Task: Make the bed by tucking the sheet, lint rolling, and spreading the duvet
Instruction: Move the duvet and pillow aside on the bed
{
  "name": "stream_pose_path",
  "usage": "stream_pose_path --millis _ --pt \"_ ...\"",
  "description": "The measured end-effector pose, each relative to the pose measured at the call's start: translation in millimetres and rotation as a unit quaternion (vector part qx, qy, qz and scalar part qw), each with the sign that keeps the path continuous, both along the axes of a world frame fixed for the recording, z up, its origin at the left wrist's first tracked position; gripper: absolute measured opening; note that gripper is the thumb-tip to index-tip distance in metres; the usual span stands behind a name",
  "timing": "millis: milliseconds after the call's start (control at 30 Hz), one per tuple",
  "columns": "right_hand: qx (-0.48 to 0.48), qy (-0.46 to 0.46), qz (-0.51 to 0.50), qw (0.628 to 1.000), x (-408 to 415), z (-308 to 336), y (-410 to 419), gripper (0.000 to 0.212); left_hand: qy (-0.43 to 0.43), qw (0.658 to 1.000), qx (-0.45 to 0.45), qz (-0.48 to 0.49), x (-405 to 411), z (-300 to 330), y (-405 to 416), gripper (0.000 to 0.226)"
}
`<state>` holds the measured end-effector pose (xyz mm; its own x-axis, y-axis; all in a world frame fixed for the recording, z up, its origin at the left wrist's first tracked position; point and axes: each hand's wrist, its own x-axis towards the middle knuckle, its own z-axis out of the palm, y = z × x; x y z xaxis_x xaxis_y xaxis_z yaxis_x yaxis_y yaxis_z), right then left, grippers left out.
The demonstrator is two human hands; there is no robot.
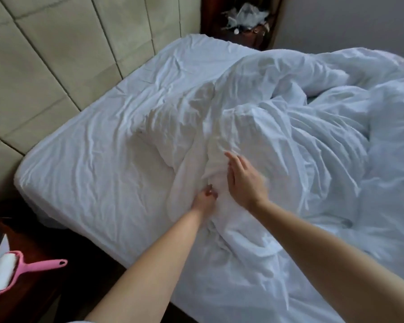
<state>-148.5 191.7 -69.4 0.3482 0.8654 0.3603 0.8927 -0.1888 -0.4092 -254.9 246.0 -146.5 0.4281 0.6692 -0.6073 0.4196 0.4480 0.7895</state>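
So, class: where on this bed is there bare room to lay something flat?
The bare sheet between the padded headboard and the bunched duvet is free. The bed's right side is crowded with duvet, with both hands at its edge.

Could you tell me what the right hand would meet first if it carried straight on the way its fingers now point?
Probably the raised fold of the duvet just beyond the right hand, though depth is unclear.
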Motion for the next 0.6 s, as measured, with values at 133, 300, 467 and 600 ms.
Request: stream_pose_path --millis 133,300,467,600 --pt "-0.149 -0.018 -0.123 0.981 80 3 -40 0.036 0.067 0.993 0.076 0.057 36 35 -30 0.038" --pt "-0.423 0.126 -0.15 0.885 136 -19 -128 0.041 0.119 0.968 0.202 0.091 62 59 -62 0.049" --pt "-0.382 0.12 -0.21 0.892 139 -23 -208 0.046 0.245 0.921 0.303 -0.028 88 60 -111 0.054" --pt "-0.388 0.098 -0.228 0.888 145 -35 -256 0.045 0.303 0.871 0.361 -0.136 95 40 -165 0.065"
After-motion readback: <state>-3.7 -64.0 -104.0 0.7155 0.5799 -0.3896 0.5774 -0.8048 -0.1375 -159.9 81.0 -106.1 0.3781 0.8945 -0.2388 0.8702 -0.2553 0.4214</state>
